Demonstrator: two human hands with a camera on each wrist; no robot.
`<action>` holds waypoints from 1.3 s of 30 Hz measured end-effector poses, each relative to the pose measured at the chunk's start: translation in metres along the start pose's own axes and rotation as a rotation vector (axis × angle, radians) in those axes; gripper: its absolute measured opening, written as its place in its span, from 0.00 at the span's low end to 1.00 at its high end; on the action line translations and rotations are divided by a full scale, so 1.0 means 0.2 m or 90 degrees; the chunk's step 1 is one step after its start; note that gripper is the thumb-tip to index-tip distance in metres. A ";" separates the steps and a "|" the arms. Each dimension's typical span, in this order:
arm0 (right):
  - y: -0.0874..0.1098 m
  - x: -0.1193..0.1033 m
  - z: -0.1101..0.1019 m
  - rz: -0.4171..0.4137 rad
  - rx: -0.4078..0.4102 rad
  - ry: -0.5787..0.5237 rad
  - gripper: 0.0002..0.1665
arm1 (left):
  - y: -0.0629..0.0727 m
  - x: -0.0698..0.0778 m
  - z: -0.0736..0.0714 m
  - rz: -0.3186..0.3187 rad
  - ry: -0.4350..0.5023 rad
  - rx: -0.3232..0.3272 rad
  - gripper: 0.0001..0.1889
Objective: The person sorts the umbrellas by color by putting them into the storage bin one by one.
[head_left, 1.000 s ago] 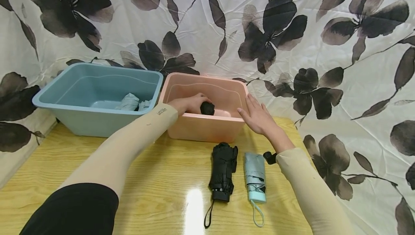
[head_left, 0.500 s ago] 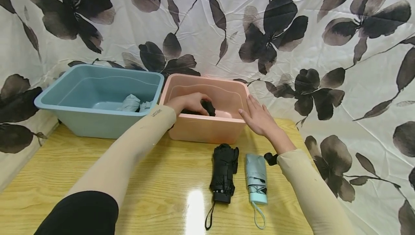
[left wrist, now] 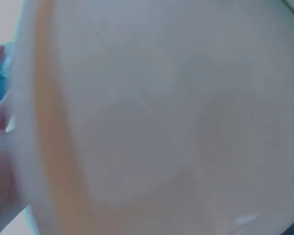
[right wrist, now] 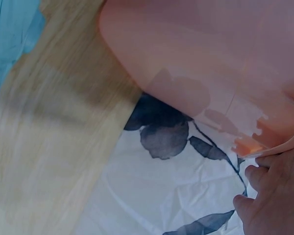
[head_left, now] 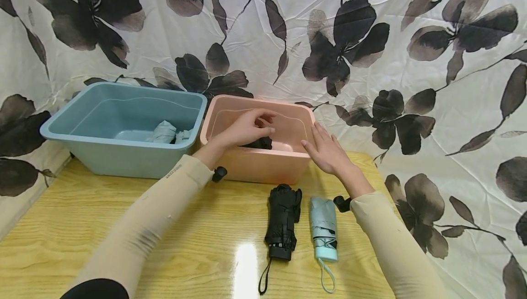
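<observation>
My left hand [head_left: 247, 127] hovers over the pink bin [head_left: 263, 165], its fingers loosely bent with nothing between them. Below it a black bundle [head_left: 262, 143] lies inside the bin, mostly hidden by the hand and the front wall. With fingers straight, my right hand [head_left: 327, 150] touches the bin's right rim; the right wrist view shows the fingers of this hand [right wrist: 274, 196] along the rim too. On the table in front lie a folded black umbrella [head_left: 282, 223] and a folded light-blue umbrella [head_left: 323, 225], side by side. A blurred pale surface fills most of the left wrist view.
A blue bin [head_left: 123, 154] stands left of the pink one, close against it, with a wrapped pale-blue bundle [head_left: 164, 132] inside. Behind both bins hangs a white floral cloth [head_left: 263, 29]. The wooden table [head_left: 197, 244] ends at the right, near my right forearm.
My left hand has let go of the black bundle and risen above it; the bundle now lies lower in the pink bin. The right hand stays at the rim.
</observation>
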State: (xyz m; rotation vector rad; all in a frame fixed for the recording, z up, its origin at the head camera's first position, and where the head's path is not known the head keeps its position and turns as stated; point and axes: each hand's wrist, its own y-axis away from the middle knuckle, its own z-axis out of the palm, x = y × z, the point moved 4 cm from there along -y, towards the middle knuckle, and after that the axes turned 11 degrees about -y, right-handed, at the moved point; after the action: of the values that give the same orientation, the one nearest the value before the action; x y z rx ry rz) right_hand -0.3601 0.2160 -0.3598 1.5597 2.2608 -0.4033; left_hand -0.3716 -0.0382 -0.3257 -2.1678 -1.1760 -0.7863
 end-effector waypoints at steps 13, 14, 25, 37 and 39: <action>0.00 0.00 0.01 -0.004 0.006 -0.003 0.49 | 0.38 0.13 0.19 0.121 0.114 0.272 0.25; 0.00 0.00 0.01 -0.003 0.008 -0.003 0.49 | 0.40 0.13 0.22 0.129 0.117 0.281 0.25; 0.01 -0.01 0.01 -0.005 0.013 -0.005 0.49 | 0.53 0.04 0.55 0.098 0.070 0.145 0.29; 0.01 -0.01 0.01 -0.003 0.010 -0.011 0.49 | 0.55 -0.08 0.76 0.002 -0.059 -0.137 0.59; 0.01 -0.01 0.01 -0.003 0.011 -0.012 0.48 | 0.54 -0.09 0.79 -0.006 -0.080 -0.159 0.62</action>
State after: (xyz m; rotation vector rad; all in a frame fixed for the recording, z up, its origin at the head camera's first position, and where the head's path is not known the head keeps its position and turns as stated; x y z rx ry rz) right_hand -0.3577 0.2145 -0.3608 1.5537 2.2526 -0.4382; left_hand -0.2503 0.0117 -0.4660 -2.4480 -1.2047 -0.8496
